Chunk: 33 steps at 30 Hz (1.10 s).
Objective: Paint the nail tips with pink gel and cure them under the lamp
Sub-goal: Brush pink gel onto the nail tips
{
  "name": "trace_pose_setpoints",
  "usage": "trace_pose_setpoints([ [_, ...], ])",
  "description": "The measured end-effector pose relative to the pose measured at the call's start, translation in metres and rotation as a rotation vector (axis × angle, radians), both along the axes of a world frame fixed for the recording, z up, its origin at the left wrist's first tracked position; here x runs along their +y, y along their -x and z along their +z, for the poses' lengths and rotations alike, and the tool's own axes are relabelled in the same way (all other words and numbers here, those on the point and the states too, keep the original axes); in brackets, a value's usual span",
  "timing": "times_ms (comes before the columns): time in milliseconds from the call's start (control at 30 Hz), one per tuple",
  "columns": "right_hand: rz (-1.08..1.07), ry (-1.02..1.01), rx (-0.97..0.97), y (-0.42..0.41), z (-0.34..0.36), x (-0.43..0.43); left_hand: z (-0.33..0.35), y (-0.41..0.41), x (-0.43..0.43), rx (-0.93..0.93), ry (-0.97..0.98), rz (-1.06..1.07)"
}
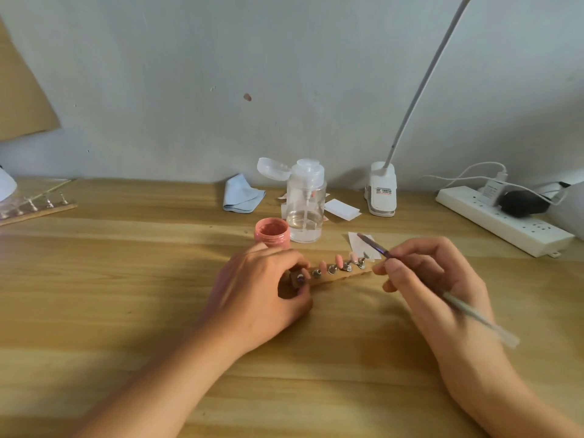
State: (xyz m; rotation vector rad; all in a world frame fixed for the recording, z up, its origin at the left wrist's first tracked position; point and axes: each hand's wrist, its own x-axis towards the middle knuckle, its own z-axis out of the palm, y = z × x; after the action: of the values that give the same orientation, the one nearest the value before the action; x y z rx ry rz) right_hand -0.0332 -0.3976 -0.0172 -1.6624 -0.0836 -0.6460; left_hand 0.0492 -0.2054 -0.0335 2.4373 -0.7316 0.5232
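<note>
A narrow wooden strip (339, 275) lies on the table in the middle, carrying several small metal stands with nail tips (339, 260); some tips look pink. My left hand (262, 292) grips the strip's left end with curled fingers. My right hand (436, 279) pinches a thin gel brush (377, 246) like a pen, its dark tip raised just above and right of the strip's right end, over a white paper slip (358, 243). An open jar of pink gel (272, 232) stands just behind my left hand.
A clear pump bottle (306, 200) with its cap flipped open stands behind the jar, a folded blue cloth (241, 194) to its left. A white clip lamp (382, 192), a power strip (502, 219) and a second nail strip (34, 207) line the table's back.
</note>
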Motion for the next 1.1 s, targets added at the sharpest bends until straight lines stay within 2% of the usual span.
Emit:
trace_pose_setpoints([
  [100,0.061,-0.233,0.107,-0.001,-0.001,-0.002,-0.002,-0.001,0.000,0.051,-0.006,0.018],
  [200,0.051,-0.337,0.155,-0.002,-0.001,-0.002,-0.001,-0.003,0.002,0.165,0.071,0.004],
  [367,0.047,-0.344,0.164,-0.003,-0.001,-0.002,0.003,-0.011,0.006,0.374,0.138,-0.039],
  [567,0.134,-0.353,0.141,0.000,0.002,0.000,0.012,-0.020,0.016,0.491,0.145,-0.110],
  [767,0.072,-0.236,0.115,0.003,0.000,0.003,0.009,-0.019,0.016,0.477,0.201,-0.107],
  [1000,-0.021,0.183,-0.038,0.011,-0.002,0.013,0.005,-0.017,0.015,0.474,0.194,-0.147],
  [1100,-0.067,0.189,-0.016,0.011,-0.002,0.012,0.005,-0.015,0.012,0.477,0.201,-0.162],
])
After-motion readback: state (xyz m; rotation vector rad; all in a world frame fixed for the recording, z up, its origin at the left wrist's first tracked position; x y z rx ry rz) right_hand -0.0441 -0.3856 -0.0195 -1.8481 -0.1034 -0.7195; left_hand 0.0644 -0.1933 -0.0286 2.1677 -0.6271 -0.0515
